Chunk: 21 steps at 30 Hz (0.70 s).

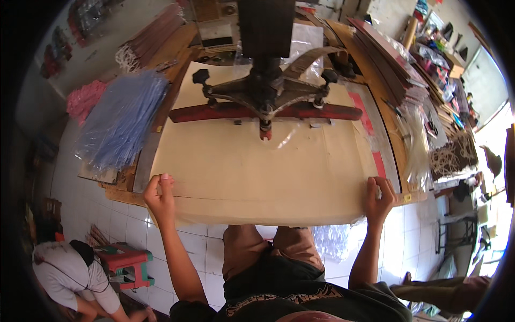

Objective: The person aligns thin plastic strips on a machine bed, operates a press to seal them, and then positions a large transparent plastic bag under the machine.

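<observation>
A wide tan sheet [268,166], looking like paper, lies over the worktable and droops past its front edge. At its front left corner my left hand [160,197] is closed, thumb against curled fingers, gripping the sheet's edge. My right hand [380,197] pinches the opposite edge near the front right corner in the same way. Above the sheet's far part stands a dark metal press head [266,88] with a long red bar [214,111] across it and black knobs. The bar hides a strip of the sheet.
Blue plastic bags [126,118] and a pink bundle [86,99] sit left. Stacked dark red paper bags [386,59] and white cords [416,145] lie right. A person [80,279] bends beside a red and green stool [126,263] at lower left; another's leg [445,292] shows lower right.
</observation>
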### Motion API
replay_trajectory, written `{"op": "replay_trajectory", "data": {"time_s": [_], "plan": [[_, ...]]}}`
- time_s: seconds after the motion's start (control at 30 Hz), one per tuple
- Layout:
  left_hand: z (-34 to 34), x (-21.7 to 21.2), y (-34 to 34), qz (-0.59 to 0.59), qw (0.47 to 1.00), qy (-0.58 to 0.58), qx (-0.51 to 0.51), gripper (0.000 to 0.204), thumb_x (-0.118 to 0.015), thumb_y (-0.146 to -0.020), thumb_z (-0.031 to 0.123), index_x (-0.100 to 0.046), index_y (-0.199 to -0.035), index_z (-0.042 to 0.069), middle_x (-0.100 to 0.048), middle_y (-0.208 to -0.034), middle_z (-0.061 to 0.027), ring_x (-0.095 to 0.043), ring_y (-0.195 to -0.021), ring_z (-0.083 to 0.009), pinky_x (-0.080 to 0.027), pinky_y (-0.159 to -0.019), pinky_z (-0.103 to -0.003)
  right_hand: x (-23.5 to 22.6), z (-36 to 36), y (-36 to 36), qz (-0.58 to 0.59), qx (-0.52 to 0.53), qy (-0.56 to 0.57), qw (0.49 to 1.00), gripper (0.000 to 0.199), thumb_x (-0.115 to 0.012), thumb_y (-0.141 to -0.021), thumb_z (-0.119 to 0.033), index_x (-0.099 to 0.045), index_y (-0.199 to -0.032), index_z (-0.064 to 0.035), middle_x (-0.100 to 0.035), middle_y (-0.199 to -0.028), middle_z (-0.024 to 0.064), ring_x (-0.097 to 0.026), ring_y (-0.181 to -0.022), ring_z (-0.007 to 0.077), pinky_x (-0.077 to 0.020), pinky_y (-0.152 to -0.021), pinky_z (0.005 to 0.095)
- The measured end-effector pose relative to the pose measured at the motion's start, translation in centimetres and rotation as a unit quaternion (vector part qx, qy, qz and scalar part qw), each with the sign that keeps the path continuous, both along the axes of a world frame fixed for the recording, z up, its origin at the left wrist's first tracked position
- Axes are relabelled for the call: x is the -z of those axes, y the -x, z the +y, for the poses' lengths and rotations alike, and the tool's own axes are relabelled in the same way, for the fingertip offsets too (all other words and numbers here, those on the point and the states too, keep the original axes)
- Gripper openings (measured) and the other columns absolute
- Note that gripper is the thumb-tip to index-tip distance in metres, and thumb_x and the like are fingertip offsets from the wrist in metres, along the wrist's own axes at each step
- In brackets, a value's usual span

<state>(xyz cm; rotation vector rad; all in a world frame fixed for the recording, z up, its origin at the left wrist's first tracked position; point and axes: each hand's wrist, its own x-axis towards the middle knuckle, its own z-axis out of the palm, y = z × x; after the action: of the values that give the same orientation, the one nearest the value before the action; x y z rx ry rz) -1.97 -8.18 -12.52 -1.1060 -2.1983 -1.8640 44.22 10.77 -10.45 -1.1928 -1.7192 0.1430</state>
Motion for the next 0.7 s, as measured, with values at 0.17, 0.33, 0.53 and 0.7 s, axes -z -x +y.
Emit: {"op": "replay_trajectory", "data": {"time_s": [0.17,0.33,0.53,0.7], "plan": [[0.00,-0.32,-0.36,-0.006,1.000,0.015,0.000,0.027,-0.062,-0.101,0.019,-0.067,-0.088,-0.005,-0.069,-0.079,-0.0079,-0.068,-0.075,-0.0151,-0.057,-0.068,-0.029,-0.32,-0.16,-0.18,-0.019,-0.010,-0.013,1.000,0.006,-0.071,-0.086,-0.004,-0.070,-0.084,0.0013,-0.071,-0.083,0.0121,-0.066,-0.078,0.0283,-0.0506,-0.072,0.0367],[0.11,-0.02,-0.22,-0.005,1.000,0.015,0.011,0.026,-0.062,-0.101,0.019,-0.067,-0.088,-0.004,-0.069,-0.080,-0.0080,-0.068,-0.075,-0.0151,-0.057,-0.069,-0.029,-0.43,-0.19,-0.17,-0.024,-0.013,-0.017,0.999,0.005,-0.072,-0.085,-0.004,-0.070,-0.084,0.0005,-0.071,-0.082,0.0114,-0.066,-0.080,0.0280,-0.0508,-0.073,0.0371],[0.02,0.08,0.01,0.016,0.999,0.034,0.003,0.026,-0.062,-0.101,0.017,-0.067,-0.087,-0.005,-0.069,-0.078,-0.0086,-0.068,-0.074,-0.0150,-0.056,-0.067,-0.029,-0.45,-0.16,-0.08,-0.029,-0.020,-0.013,0.999,0.005,-0.072,-0.085,-0.003,-0.070,-0.083,0.0005,-0.071,-0.082,0.0116,-0.066,-0.078,0.0285,-0.0506,-0.072,0.0373],[0.12,0.01,-0.06,0.032,0.999,0.040,0.003,0.026,-0.062,-0.100,0.017,-0.067,-0.086,-0.005,-0.069,-0.078,-0.0090,-0.068,-0.074,-0.0153,-0.055,-0.066,-0.029,-0.45,-0.01,-0.11,-0.035,-0.024,-0.020,0.999,0.004,-0.071,-0.085,-0.002,-0.069,-0.084,0.0009,-0.071,-0.082,0.0119,-0.066,-0.078,0.0290,-0.0506,-0.071,0.0376]]}}
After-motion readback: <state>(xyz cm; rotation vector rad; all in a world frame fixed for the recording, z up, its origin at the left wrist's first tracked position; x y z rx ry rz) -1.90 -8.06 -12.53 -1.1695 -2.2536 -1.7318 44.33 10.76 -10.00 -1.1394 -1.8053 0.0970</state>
